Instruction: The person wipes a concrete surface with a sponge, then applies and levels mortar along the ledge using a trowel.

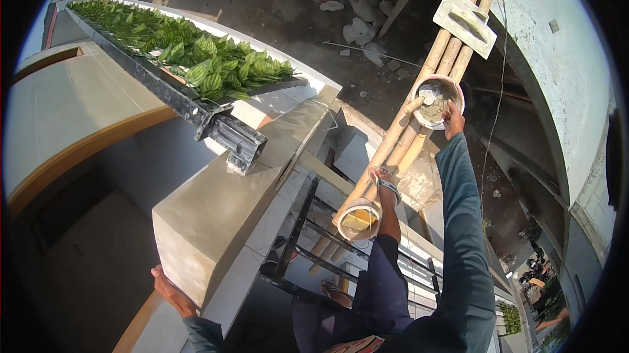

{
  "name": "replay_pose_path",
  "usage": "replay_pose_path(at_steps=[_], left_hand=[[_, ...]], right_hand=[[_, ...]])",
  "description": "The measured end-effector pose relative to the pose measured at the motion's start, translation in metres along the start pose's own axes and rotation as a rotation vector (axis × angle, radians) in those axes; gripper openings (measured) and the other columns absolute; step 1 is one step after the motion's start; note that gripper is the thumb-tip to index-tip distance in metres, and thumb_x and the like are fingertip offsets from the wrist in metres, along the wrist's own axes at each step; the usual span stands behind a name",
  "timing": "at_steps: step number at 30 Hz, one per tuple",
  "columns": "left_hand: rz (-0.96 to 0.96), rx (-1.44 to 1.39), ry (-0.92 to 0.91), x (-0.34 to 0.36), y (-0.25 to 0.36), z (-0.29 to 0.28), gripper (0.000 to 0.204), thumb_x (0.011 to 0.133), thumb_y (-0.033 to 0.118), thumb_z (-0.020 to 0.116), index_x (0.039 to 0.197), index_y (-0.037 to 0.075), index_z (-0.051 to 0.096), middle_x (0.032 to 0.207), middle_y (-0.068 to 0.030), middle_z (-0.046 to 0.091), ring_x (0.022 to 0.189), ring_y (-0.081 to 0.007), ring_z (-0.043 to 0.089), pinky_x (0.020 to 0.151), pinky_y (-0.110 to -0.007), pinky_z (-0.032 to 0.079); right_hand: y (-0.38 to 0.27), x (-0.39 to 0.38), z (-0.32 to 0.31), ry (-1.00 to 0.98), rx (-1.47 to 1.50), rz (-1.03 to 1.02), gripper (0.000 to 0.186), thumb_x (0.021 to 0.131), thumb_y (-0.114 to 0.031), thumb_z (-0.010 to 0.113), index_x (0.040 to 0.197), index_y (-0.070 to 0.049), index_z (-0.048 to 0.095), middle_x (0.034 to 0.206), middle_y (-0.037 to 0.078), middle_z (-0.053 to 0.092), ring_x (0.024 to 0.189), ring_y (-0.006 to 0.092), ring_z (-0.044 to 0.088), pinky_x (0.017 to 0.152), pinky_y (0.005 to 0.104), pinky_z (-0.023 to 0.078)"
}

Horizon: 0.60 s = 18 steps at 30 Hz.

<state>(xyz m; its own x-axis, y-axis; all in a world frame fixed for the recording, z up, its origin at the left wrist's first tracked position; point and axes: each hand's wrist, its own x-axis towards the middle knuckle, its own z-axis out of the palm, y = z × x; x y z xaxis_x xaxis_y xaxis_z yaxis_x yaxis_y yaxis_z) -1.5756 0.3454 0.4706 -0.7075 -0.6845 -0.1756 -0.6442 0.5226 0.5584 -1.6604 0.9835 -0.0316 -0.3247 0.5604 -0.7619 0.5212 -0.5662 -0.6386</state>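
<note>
My left hand [173, 293] grips the lower near corner of a grey plastered ledge [216, 202], its fingers partly hidden by the ledge. On the right, my arm reaches out over bamboo poles [401, 143], and my right hand [453, 121] is closed on the rim of a pale bucket [461, 91]. Grey mortar [434, 112] lies inside that bucket, along with a tool whose rounded wooden handle [414, 105] sticks out over the rim. Nearer to me, a second bucket [367, 235] holds something yellow. My sandalled foot [385, 180] stands on the poles between the two buckets.
A plastering float [466, 25] lies across the poles farther out. Leafy plants [196, 58] fill a long planter on a black metal frame [239, 140] at left. Black metal bars [298, 228] run below me. Far beneath is a rubble-strewn floor [367, 32]; a thin wire [503, 58] hangs at right.
</note>
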Motion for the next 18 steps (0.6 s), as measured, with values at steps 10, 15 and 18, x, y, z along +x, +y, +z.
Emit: replay_pose_path(at_steps=[10, 15, 18], left_hand=[[0.046, 0.068, 0.061, 0.005, -0.002, 0.000, 0.059, 0.103, 0.047, 0.030, 0.080, 0.000, 0.056, 0.073, -0.0036, 0.056, 0.066, -0.0106, 0.050, 0.061, -0.027, 0.041], [0.067, 0.140, 0.008, 0.004, -0.008, -0.007, 0.056, 0.103, 0.042, 0.031, 0.079, -0.002, 0.057, 0.074, -0.0067, 0.058, 0.069, -0.0137, 0.051, 0.067, -0.030, 0.042], [0.050, 0.125, 0.014, 0.002, -0.007, -0.001, 0.053, 0.103, 0.040, 0.033, 0.079, -0.003, 0.056, 0.075, -0.0074, 0.057, 0.073, -0.0145, 0.051, 0.069, -0.030, 0.042]], right_hand=[[-0.034, 0.035, -0.014, -0.178, -0.262, 0.103, 0.072, 0.077, -0.054, 0.066, 0.127, -0.005, 0.051, 0.100, 0.006, 0.056, 0.103, 0.0213, 0.050, 0.094, 0.0402, 0.034], [-0.029, 0.028, -0.023, -0.032, -0.346, 0.119, 0.066, 0.078, -0.050, 0.065, 0.126, -0.005, 0.055, 0.124, 0.014, 0.055, 0.125, 0.0288, 0.044, 0.104, 0.0486, 0.029], [-0.027, 0.011, -0.045, 0.053, -0.514, -0.181, 0.051, 0.075, -0.036, 0.074, 0.109, 0.001, 0.067, 0.109, 0.013, 0.066, 0.105, 0.0216, 0.058, 0.095, 0.0356, 0.041]])
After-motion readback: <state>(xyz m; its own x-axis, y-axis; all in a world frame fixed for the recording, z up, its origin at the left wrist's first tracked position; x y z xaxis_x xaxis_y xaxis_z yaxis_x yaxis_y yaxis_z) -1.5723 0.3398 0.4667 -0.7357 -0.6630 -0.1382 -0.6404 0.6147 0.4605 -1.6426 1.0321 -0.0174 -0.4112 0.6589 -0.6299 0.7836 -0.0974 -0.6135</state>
